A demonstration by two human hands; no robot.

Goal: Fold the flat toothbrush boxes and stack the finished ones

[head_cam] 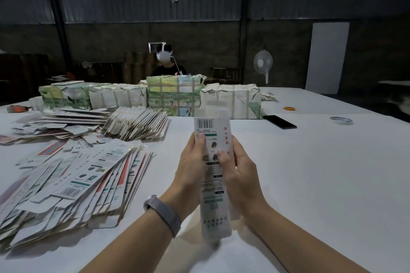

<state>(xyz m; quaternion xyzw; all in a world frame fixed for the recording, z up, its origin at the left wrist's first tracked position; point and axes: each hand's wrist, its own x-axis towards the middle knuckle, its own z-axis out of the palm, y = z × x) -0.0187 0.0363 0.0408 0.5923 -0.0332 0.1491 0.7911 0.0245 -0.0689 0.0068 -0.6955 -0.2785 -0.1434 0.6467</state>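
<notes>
Head view: your left hand (192, 163) and right hand (238, 170) both grasp one long, narrow toothbrush box (212, 175) — thin printed card, barcode at the far end, held upright above the white table (310, 173), thumbs pressed on its face. To your left lies a fanned pile of flat boxes (73, 182) — glossy, overlapping. Paper-wrapped bundles (230, 99) sit beyond.

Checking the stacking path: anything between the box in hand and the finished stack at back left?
Nothing visible blocks it. Both the left hand and right hand hold the toothbrush box upright above bare table. The fanned stack of folded boxes lies up-left across open tabletop; the flat boxes pile sits nearer, left of that line.
</notes>
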